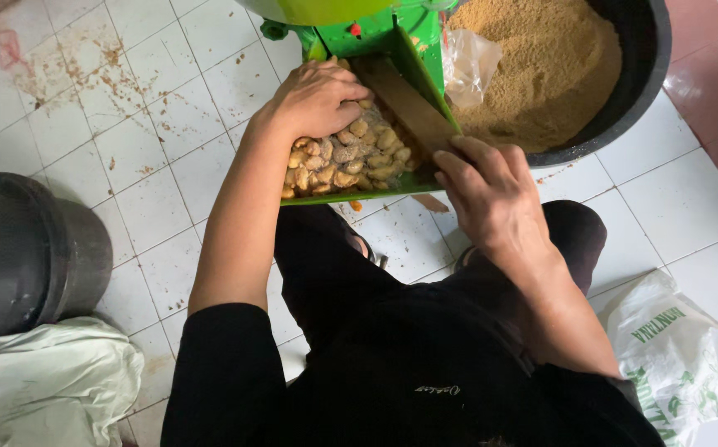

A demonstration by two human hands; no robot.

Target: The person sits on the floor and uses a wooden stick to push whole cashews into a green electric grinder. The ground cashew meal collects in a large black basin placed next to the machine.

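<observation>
Meanwhile left hand [319,98] curled, fingers pressed into dried chunks [346,157] in green chute [351,197]; right hand [491,192] fingers together gripping wooden board [404,103].

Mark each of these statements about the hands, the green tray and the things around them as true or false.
1. The left hand rests on a pile of small tan pieces in the green tray. True.
2. The right hand holds a metal spoon. False: it touches a brown wooden board at the tray's edge.
3. The black tub holds fine brown powder. True.
4. The floor is bare concrete. False: it is white tile with brown crumbs on it.
5. A dark bucket lies at the person's left. True.
6. The white printed bag sits inside the tub. False: it lies on the floor at the right.
</observation>
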